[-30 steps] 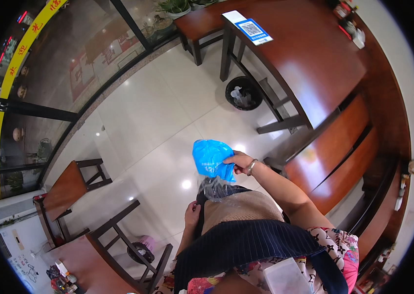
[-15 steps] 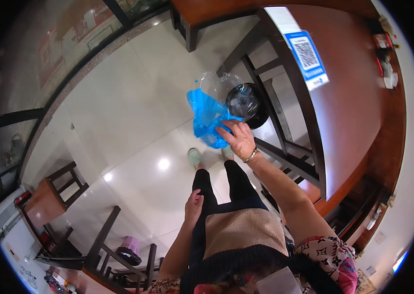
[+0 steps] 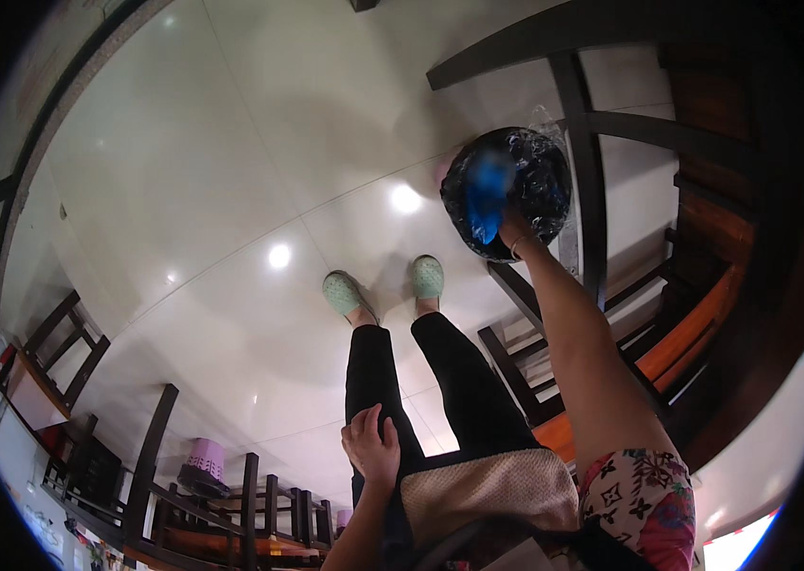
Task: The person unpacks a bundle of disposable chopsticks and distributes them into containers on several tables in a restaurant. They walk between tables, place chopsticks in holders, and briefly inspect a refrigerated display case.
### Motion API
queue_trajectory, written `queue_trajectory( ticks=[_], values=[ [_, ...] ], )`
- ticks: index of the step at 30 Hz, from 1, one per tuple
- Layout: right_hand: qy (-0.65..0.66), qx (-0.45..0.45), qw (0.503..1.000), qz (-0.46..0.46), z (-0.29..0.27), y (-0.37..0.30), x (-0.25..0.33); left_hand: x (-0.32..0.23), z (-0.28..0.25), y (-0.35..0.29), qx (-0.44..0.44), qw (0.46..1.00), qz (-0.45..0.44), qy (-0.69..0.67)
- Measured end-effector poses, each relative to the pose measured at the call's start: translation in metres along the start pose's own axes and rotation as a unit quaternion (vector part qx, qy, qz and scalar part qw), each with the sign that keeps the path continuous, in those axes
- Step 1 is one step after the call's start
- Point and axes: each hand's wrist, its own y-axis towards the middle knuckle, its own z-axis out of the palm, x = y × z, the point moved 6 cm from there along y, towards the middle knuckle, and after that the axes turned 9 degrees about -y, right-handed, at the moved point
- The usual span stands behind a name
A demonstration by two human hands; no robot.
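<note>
My right hand [image 3: 514, 228] reaches down into a bin lined with a black plastic bag [image 3: 547, 195]. A crumpled blue plastic bag [image 3: 485, 205] is in its grip, inside the bin's mouth; shadow partly hides the fingers, and the bag's far end is blurred. Clear plastic film [image 3: 547, 124] sticks up at the bin's far edge. My left hand [image 3: 371, 445] hangs in front of my left thigh, fingers loosely bent and apart, holding nothing.
Dark wooden table legs and bars [image 3: 585, 171] stand right beside the bin. My feet, in green slippers [image 3: 428, 277], are on the pale tiled floor [image 3: 183, 190]. At lower left are wooden chairs [image 3: 150, 457] and a pink basket-like bin [image 3: 203, 462].
My right hand has carried the blue bag from above the floor down into the black-lined bin. The view has tilted lower and closer to the bin. My left hand stays by my thigh.
</note>
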Motion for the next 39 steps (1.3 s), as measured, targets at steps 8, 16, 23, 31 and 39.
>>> queue_trajectory(
  ticks=[8, 16, 23, 31, 39],
  values=[
    [-0.068, -0.002, 0.997, 0.027, 0.002, 0.035, 0.007, -0.016, 0.002, 0.007, -0.017, 1.000, 0.001, -0.003],
    [-0.021, -0.053, 0.998, 0.041, -0.072, -0.024, 0.045, -0.010, 0.008, 0.008, -0.029, 0.999, 0.002, -0.020],
    [-0.279, 0.037, 0.960, 0.014, -0.013, 0.056, 0.039, -0.014, -0.003, 0.019, -0.030, 0.999, 0.011, -0.018],
    [-0.253, 0.061, 0.964, 0.059, 0.021, 0.102, 0.010, -0.028, -0.018, 0.024, -0.026, 0.999, 0.027, -0.014],
    [-0.083, -0.231, 0.968, -0.050, -0.064, -0.015, 0.071, 0.000, -0.004, 0.012, -0.040, 0.998, 0.026, -0.040]
  ],
)
